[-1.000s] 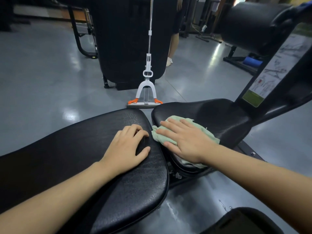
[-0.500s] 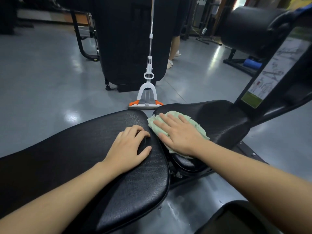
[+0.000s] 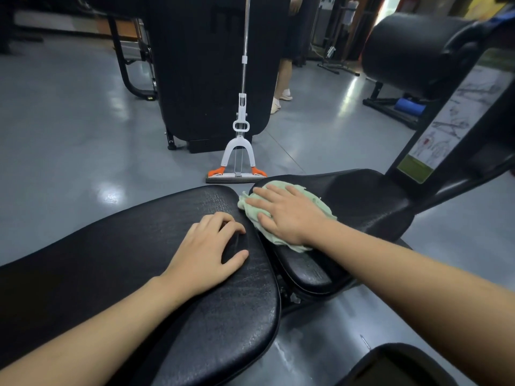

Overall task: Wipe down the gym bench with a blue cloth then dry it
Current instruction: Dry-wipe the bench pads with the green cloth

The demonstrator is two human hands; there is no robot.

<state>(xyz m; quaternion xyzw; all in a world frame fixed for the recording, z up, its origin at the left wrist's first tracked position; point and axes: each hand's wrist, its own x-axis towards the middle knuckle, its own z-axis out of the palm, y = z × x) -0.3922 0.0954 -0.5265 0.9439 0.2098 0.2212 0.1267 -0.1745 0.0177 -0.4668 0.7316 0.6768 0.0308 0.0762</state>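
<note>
1. Nearest the camera, the person's two bare forearms are reaching forward over a black padded gym bench, seen from a head-worn view looking down.

2. The left hand (image 3: pixel 207 253) is resting on the long back pad (image 3: pixel 139 274), fingers loosely bent, palm down, its grip closing on nothing; judging by its placement, it is bracing the body while the other arm works.

3. Just beyond, the right hand (image 3: pixel 287 214) is pressing flat on a pale green cloth (image 3: pixel 320 208) (the task calls it blue, but it is looking mint green here). The fingers are lying straight and spread, so the grip is open, pushing down rather than pinching; a flat palm probably spreads pressure over more of the cloth.

4. The cloth is lying bunched on the near left part of the seat pad (image 3: pixel 362 196), close to the gap between the two pads, with one corner hanging over the seat's near edge.

5. I judge the wiping is under way on this surface, with drying not yet started.

6. No container is showing: no bucket, spray bottle or basin.

7. Farther off, a sponge mop (image 3: pixel 237 174) is standing on the glossy grey floor (image 3: pixel 69 135), upright against a large black machine (image 3: pixel 209 65).

8. Beyond that, another person's lower legs (image 3: pixel 282 87) are showing.
</note>
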